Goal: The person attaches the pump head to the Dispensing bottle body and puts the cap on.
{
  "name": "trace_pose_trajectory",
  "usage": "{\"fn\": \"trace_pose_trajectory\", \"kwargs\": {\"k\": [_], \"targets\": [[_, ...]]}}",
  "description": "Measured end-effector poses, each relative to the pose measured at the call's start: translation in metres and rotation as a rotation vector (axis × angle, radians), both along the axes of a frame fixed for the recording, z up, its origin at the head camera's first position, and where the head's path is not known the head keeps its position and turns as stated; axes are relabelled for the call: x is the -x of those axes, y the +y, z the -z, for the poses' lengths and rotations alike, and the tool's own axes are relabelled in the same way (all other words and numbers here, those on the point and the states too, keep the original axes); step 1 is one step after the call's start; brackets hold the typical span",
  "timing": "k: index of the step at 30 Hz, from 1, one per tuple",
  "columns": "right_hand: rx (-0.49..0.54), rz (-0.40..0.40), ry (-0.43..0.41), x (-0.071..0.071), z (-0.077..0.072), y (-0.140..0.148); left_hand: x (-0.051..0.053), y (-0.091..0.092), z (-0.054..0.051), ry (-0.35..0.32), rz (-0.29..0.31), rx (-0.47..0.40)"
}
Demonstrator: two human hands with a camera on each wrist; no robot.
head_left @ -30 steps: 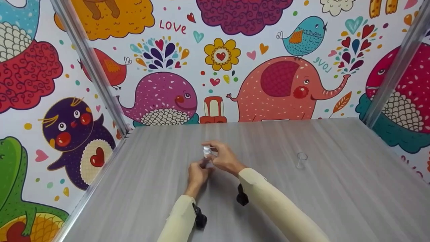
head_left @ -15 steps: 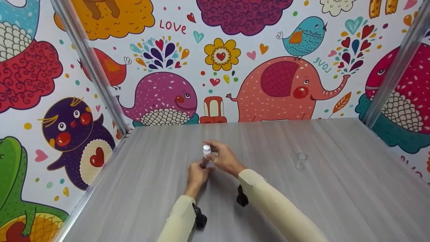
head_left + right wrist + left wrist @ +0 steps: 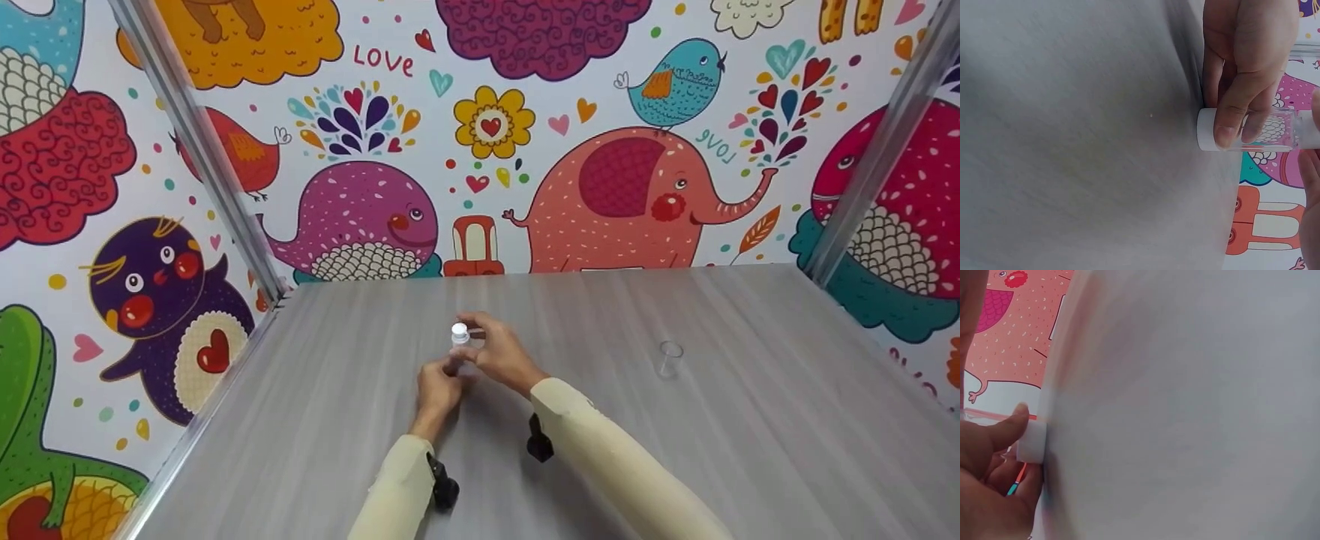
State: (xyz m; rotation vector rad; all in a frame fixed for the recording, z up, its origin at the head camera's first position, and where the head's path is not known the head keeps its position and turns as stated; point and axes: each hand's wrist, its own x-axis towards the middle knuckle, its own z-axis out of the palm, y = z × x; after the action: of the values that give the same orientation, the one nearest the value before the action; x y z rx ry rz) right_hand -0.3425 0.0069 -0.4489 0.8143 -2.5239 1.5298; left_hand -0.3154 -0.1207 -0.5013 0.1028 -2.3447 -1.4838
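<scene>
A small clear bottle [image 3: 460,339] with a white top stands upright between both hands, a little left of the table's middle. My left hand [image 3: 437,391] grips it low down; in the right wrist view its fingers and thumb hold the white base [image 3: 1206,129] and clear body [image 3: 1286,126]. The base appears to rest on the table. Higher up, my right hand [image 3: 504,354] pinches the white upper part, with thumb in front and index finger near the top. At the right wrist view's edge, only part of the right hand [image 3: 1310,180] shows.
A clear open cylinder [image 3: 670,360], like a small cup or cap, stands on the grey table [image 3: 750,442] to the right. Printed cartoon walls [image 3: 480,187] and metal posts [image 3: 199,142] bound the back and sides.
My right fingers have shifted slightly round the bottle's white upper part, leaving its top more exposed. The left hand keeps its hold on the lower part. The head view has moved a touch.
</scene>
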Motion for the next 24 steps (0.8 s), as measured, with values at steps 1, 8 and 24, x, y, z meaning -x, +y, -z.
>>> {"fn": "trace_pose_trajectory", "kwargs": {"k": [1,8,24], "targets": [[0.004,0.0,-0.004,-0.0003,-0.0008,-0.0003,-0.0002,-0.0003,-0.0001,-0.001,-0.001,-0.006],[-0.032,-0.014,0.008,-0.0019,-0.0071,-0.0029,-0.001,-0.0013,-0.0013,-0.012,-0.015,0.011],[-0.031,-0.011,0.027,-0.0022,-0.0015,-0.0033,-0.002,-0.0013,-0.0025,-0.031,-0.002,0.08]]}}
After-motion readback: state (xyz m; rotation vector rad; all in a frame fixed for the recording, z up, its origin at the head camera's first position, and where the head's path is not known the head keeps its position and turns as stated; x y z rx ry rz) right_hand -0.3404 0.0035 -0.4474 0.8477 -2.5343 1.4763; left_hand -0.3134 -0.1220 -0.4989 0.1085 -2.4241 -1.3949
